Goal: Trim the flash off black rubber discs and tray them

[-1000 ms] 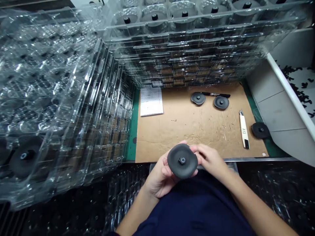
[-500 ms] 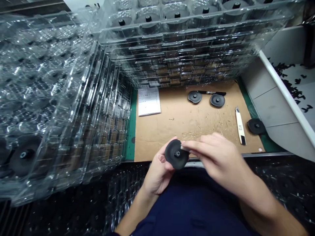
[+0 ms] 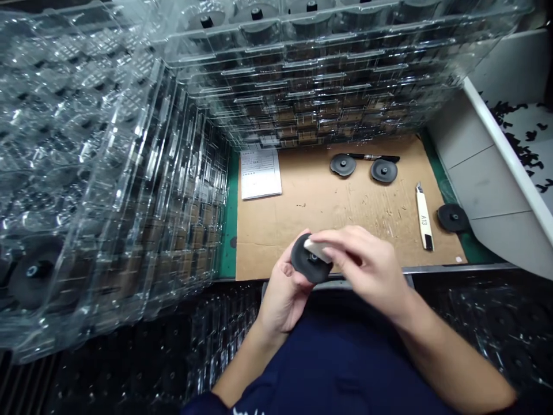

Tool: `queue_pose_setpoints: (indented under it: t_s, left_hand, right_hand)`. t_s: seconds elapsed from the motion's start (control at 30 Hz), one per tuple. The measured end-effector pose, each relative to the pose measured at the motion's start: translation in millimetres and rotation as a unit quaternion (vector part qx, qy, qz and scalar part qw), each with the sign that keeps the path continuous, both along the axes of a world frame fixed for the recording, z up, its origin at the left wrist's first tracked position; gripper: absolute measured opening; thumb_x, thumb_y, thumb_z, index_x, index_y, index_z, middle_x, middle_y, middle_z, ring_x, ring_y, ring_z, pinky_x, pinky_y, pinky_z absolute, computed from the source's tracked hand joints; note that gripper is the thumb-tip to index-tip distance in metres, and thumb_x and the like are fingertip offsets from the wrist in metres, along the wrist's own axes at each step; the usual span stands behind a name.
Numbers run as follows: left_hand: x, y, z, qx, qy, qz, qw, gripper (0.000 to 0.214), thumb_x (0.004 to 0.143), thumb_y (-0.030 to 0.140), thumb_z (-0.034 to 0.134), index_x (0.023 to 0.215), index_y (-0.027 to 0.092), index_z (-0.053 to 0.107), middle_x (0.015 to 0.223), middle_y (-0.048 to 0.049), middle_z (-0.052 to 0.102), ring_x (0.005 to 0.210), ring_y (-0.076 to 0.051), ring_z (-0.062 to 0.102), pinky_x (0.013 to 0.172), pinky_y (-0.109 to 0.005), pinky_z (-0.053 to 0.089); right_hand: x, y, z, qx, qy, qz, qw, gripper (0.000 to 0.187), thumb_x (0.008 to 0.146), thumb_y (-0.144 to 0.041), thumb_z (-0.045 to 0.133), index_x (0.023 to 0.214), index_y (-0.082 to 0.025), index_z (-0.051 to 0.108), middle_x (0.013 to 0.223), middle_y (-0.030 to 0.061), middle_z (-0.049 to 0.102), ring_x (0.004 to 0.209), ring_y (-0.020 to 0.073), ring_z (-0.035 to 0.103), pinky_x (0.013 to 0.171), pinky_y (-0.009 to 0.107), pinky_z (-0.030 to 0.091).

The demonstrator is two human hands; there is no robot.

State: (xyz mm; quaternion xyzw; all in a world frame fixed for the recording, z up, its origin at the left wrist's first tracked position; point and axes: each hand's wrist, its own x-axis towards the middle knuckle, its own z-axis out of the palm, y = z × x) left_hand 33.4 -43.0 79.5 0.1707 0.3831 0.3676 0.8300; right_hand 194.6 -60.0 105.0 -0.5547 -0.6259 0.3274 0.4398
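Clamping a black disc (image 3: 301, 260), both hands (image 3: 283, 297) hover above a cardboard sheet (image 3: 358, 230) beside stacked clear plastic trays (image 3: 302, 98).

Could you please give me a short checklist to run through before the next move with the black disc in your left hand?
1. Black disc supported by the left hand: ok, it sits against palm and fingers.
2. White piece pinched by the right hand: ok.
3. Disc's face unmarked: cannot tell, the right hand covers part of it.
4. Utility knife away from both hands: ok, it lies on the cardboard sheet.
5. All loose discs on the cardboard sheet: not ok, one disc sits on the green mat.
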Motion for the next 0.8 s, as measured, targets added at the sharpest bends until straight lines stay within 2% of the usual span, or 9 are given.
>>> queue_pose_setpoints:
  t_s: [0.1, 0.2, 0.27, 0.33, 0.47, 0.57, 0.63, 0.7, 0.8]
  left_hand:
    - [-2, 2, 3.1, -0.009, -0.015, 0.004, 1.0, 0.073, 0.049, 0.038, 0.086, 0.116, 0.025, 0.059, 0.116, -0.0046, 0.064, 0.096, -0.022, 0.065, 0.087, -0.028, 0.049]
    - [-3, 5, 4.9, -0.012, -0.046, -0.002, 0.999, 0.07, 0.05, 0.037, 0.086, 0.114, 0.025, 0.059, 0.12, -0.006, 0.063, 0.101, -0.026, 0.064, 0.089, -0.031, 0.049]
    - [-2, 6, 5.2, -0.014, -0.048, -0.007, 0.999, 0.069, 0.052, 0.036, 0.086, 0.114, 0.025, 0.059, 0.119, -0.0059, 0.063, 0.102, -0.026, 0.063, 0.087, -0.031, 0.05]
    - [1, 5, 5.3, -0.017, -0.049, -0.014, 0.999, 0.069, 0.052, 0.034, 0.086, 0.115, 0.026, 0.058, 0.119, -0.0053, 0.063, 0.103, -0.026, 0.063, 0.087, -0.031, 0.051]
    - [5, 2, 5.3, -0.009, -0.023, -0.011, 1.0, 0.073, 0.052, 0.036, 0.085, 0.118, 0.026, 0.057, 0.119, -0.0047, 0.063, 0.105, -0.026, 0.062, 0.086, -0.029, 0.051]
    - [2, 0, 5.4, -0.003, 0.005, -0.013, 1.0, 0.071, 0.059, 0.036, 0.082, 0.123, 0.025, 0.055, 0.116, -0.0048, 0.064, 0.108, -0.024, 0.06, 0.091, -0.029, 0.049]
    - [-1, 0, 5.8, -0.009, 0.004, -0.024, 1.0, 0.068, 0.06, 0.03, 0.083, 0.122, 0.025, 0.055, 0.117, -0.0042, 0.064, 0.11, -0.023, 0.059, 0.094, -0.029, 0.047]
    - [-2, 1, 6.7, -0.013, 0.002, -0.021, 1.0, 0.068, 0.057, 0.026, 0.084, 0.12, 0.027, 0.056, 0.119, -0.0024, 0.063, 0.11, -0.021, 0.059, 0.092, -0.027, 0.048]
    - [1, 3, 9.2, -0.035, 0.002, -0.02, 0.999, 0.067, 0.055, 0.029, 0.085, 0.117, 0.028, 0.058, 0.108, 0.0012, 0.066, 0.105, -0.018, 0.061, 0.089, -0.023, 0.048]
  right_hand:
    - [11, -5, -39.2, -0.126, 0.078, -0.073, 0.986, 0.021, 0.091, -0.03, 0.051, 0.106, -0.023, 0.065, 0.103, 0.0029, 0.069, 0.09, 0.0169, 0.064, 0.073, 0.029, 0.05]
    - [20, -16, -78.4, -0.165, 0.061, -0.126, 0.976, 0.023, 0.089, -0.033, 0.053, 0.103, -0.02, 0.067, 0.103, 0.0061, 0.07, 0.093, 0.021, 0.064, 0.078, 0.034, 0.05]
    - [21, -19, -87.4, -0.175, 0.045, -0.123, 0.976, 0.022, 0.087, -0.032, 0.056, 0.099, -0.019, 0.069, 0.099, 0.0067, 0.071, 0.09, 0.0222, 0.065, 0.077, 0.035, 0.05]
    - [20, -18, -75.3, -0.173, 0.041, -0.133, 0.975, 0.022, 0.088, -0.031, 0.055, 0.101, -0.02, 0.068, 0.101, 0.0057, 0.07, 0.088, 0.0213, 0.064, 0.075, 0.034, 0.05]
    - [6, -9, -12.9, -0.066, 0.007, -0.16, 0.985, 0.025, 0.09, -0.026, 0.052, 0.113, -0.025, 0.061, 0.11, 0.0031, 0.065, 0.093, 0.0179, 0.06, 0.076, 0.031, 0.048]
    - [-10, -7, 18.4, 0.068, -0.062, -0.044, 0.995, 0.026, 0.089, -0.018, 0.051, 0.114, -0.019, 0.059, 0.101, 0.0056, 0.066, 0.088, 0.0178, 0.059, 0.079, 0.033, 0.046]
    - [-18, -6, 22.1, 0.086, -0.074, 0.044, 0.993, 0.023, 0.089, -0.014, 0.048, 0.11, -0.015, 0.059, 0.093, 0.0062, 0.067, 0.083, 0.0169, 0.058, 0.078, 0.033, 0.046]
    - [-22, -2, 19.1, 0.054, -0.07, 0.102, 0.991, 0.021, 0.089, -0.012, 0.046, 0.104, -0.014, 0.061, 0.089, 0.0049, 0.067, 0.08, 0.0153, 0.058, 0.076, 0.031, 0.046]
    - [-23, 7, 14.5, 0.062, -0.097, 0.072, 0.991, 0.021, 0.089, -0.012, 0.045, 0.101, -0.012, 0.061, 0.085, 0.0055, 0.066, 0.076, 0.0156, 0.056, 0.074, 0.032, 0.045]
